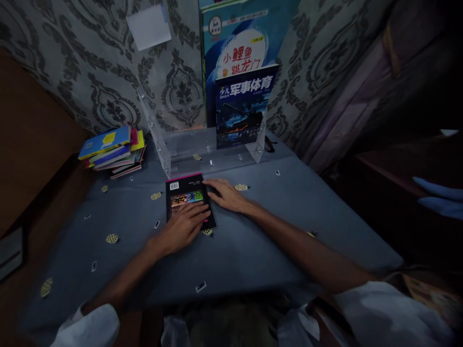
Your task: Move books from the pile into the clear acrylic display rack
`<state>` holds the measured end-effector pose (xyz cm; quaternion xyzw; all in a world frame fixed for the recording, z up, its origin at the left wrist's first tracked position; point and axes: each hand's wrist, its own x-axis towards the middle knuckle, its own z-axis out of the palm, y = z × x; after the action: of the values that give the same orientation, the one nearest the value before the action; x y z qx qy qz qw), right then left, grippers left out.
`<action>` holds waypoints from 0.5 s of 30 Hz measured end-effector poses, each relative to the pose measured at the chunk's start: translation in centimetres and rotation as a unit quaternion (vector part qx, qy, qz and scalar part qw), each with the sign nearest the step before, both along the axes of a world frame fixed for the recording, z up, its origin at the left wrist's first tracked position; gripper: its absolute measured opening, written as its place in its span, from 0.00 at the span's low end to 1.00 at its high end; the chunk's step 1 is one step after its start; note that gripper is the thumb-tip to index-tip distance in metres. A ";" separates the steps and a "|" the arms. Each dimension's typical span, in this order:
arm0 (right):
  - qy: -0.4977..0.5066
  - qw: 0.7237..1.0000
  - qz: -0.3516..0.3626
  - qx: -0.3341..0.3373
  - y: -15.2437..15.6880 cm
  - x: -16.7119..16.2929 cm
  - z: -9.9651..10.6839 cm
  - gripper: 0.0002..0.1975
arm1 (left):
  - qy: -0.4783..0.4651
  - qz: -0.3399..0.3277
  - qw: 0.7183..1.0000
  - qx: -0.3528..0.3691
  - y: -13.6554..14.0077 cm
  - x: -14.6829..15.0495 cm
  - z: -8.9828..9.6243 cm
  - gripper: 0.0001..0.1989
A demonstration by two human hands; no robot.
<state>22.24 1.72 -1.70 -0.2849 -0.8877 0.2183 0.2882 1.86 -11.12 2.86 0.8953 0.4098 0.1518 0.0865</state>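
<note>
A black book (185, 184) with a pink edge, a barcode and a colour picture lies flat on the cloth-covered table (260, 260). My left hand (186, 225) rests on the lower part of its cover, fingers stretched out and hiding some of the picture. At the book's upper right edge is my right hand (227, 195), with its fingers extended and the tips touching the corner. Behind the book stands a clear acrylic book stand (213, 161). It carries a dark blue book (242, 108) with a tank on its cover and a taller blue book (235, 33) behind that.
On the left, near the wall, is an uneven stack of books (114, 149). Patterned wallpaper (115, 101) with a white paper (149, 27) rises behind the table. A curtain (343, 111) hangs at the right. Something light blue (441, 197) shows at the far right.
</note>
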 end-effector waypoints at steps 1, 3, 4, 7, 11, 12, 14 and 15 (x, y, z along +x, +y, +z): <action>0.000 1.000 0.001 0.003 0.0 0.0 -0.1 0.22 | 0.003 -0.003 1.000 -0.003 -0.7 0.2 0.0 0.20; -0.002 1.000 0.002 0.009 0.0 0.0 -0.1 0.22 | 0.007 -0.006 1.000 -0.007 -1.8 0.4 -0.2 0.21; -0.002 1.000 0.003 0.012 -0.1 0.0 -0.2 0.22 | 0.010 -0.006 1.000 -0.010 -2.2 0.6 -0.2 0.21; -0.008 1.000 0.000 0.024 -0.1 0.0 -0.3 0.22 | 0.011 -0.006 1.000 -0.015 -3.0 1.4 1.1 0.20; -0.021 0.999 -0.002 0.037 -0.2 0.0 -0.5 0.21 | -0.036 -0.066 0.997 0.004 -5.3 3.6 7.1 0.18; -0.024 0.999 0.000 0.039 -0.2 0.0 -0.6 0.21 | -0.056 -0.089 0.994 0.012 -6.2 4.1 8.7 0.17; -0.027 0.999 0.004 0.042 -0.1 0.0 -0.7 0.20 | -0.070 -0.125 0.990 0.003 -8.4 4.9 11.2 0.16; -0.027 0.999 0.005 0.044 -0.1 0.0 -0.7 0.20 | -0.063 -0.113 0.991 -0.030 -9.5 5.0 11.6 0.18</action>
<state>22.23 1.59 -2.40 -0.2734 -0.9052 0.1730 0.2755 6.89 -20.60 14.48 0.9217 0.3039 0.1846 0.1552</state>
